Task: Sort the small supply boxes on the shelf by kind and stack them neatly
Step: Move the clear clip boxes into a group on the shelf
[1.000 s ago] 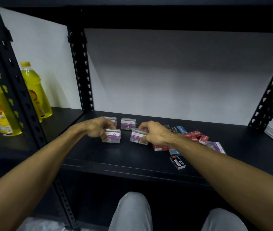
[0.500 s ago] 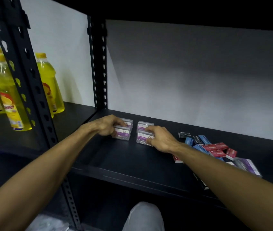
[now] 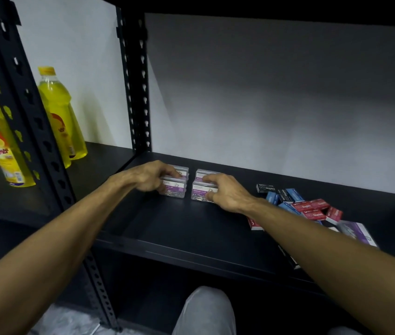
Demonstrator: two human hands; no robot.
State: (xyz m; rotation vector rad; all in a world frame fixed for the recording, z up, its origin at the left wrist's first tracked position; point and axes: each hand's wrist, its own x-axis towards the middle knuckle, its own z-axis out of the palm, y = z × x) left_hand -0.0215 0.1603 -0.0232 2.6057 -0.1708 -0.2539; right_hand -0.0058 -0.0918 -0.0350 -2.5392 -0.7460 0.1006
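**Both hands on the clip boxes at the shelf's left end**

We saw four clear clip boxes set in a two-by-two block on the black shelf (image 3: 191, 228), near its left rear post. The left hand (image 3: 148, 176) curled over the front left box (image 3: 176, 189), fingers on its top and thumb at its near side, gripping it; the rear left box (image 3: 182, 172) sat just behind, touching. The right hand (image 3: 225, 193) held the front right box (image 3: 200, 191), fingers across the lid and thumb pinched against its front face, with the rear right box (image 3: 202, 172) just behind it. A narrow gap split the left pair from the right.

To the right, well apart from the block, we noted a loose heap: a black staple box (image 3: 267, 188), blue boxes (image 3: 294, 195), red boxes (image 3: 312, 209) and a purple box (image 3: 358, 232) partly behind the right forearm. Yellow bottles (image 3: 57, 112) stood in the neighbouring bay on the left.
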